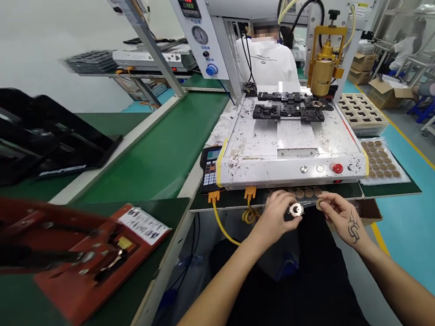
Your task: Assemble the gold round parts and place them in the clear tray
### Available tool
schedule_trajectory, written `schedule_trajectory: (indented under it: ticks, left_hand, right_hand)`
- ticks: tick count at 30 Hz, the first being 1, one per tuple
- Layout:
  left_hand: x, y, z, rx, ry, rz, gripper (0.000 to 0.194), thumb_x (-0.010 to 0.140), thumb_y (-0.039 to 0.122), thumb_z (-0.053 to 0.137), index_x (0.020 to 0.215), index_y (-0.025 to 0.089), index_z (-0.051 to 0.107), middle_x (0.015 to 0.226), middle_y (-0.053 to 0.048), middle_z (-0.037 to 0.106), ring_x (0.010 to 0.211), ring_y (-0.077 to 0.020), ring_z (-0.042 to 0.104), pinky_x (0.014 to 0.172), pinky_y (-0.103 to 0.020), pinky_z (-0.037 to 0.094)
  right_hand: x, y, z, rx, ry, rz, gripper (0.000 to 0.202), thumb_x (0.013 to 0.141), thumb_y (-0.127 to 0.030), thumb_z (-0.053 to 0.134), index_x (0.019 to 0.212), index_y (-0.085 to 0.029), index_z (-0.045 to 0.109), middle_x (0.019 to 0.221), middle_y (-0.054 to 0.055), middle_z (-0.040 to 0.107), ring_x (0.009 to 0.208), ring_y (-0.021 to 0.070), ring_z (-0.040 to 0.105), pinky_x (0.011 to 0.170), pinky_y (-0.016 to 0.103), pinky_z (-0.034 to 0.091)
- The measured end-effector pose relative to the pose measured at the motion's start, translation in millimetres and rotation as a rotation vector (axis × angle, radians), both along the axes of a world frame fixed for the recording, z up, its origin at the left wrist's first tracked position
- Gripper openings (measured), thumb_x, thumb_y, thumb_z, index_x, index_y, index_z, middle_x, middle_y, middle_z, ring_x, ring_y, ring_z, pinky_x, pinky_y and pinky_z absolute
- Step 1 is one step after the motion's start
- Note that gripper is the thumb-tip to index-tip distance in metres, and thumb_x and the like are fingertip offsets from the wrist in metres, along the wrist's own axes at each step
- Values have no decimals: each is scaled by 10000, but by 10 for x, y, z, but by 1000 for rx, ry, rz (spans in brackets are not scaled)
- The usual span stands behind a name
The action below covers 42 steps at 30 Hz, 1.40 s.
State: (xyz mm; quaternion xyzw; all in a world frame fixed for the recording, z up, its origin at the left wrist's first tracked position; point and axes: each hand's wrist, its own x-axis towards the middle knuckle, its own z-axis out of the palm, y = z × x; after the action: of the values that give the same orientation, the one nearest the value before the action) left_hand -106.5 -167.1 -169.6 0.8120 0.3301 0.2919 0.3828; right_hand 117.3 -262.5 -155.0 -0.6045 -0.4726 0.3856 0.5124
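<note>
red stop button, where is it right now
Head view, right of centre: the red button is on the white machine's front edge, right of two silver buttons.

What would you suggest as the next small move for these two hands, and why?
Probably ease the right hand slightly toward the left hand: the left holds a round metal part, the right a tan disc, and a gap separates them.

Green bench (154, 148), red press (75, 284), seemingly brown discs (379, 160)
</note>
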Motion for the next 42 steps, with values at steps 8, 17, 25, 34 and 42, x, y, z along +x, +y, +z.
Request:
schedule_trajectory:
  ticks: [8,17,25,34,42]
  left_hand:
    - [-90,-493,476,-1030,-595,91,581,750,290,976,1173,172,596,1076,-57,753,1001,-236,781,902,-343,625]
    - [-219,-616,632,-1120,-690,158,630,874,465,901,1347,125,661,1256,-170,770,1145,-300,770,1060,-419,627]
    - [-229,-705,656,-1043,-697,105,512,934,478,837,1338,183,729,1308,-115,755,1203,-284,742,1090,-415,621]
    - [-226,-791,708,-975,-684,115,496,961,453,809,1370,184,724,1304,-112,750,1161,-266,747,1081,-417,627]
    - [-198,-820,718,-919,-647,116,509,1009,435,754,1420,146,678,1351,-139,727,1249,-299,711,1083,-418,624]
  right_hand:
    - [-179,45,399,-141,235,109,435,844,-584,850,913,-198,663,671,20,654,509,134,534,492,286,470]
    - [-142,-58,280,-223,361,276,368,972,-531,756,930,-198,607,691,3,610,551,129,527,541,277,412]
    - [-241,-38,469,-67,72,331,369,1011,-533,686,858,-202,633,1002,71,641,835,178,581,741,314,469]
    - [-443,-47,582,37,-14,358,280,1050,-429,640,878,-209,622,1112,80,647,1009,207,616,903,336,509]
    - [-425,-62,540,62,-30,364,250,1072,-372,633,899,-193,605,1109,58,632,999,166,603,842,289,473]
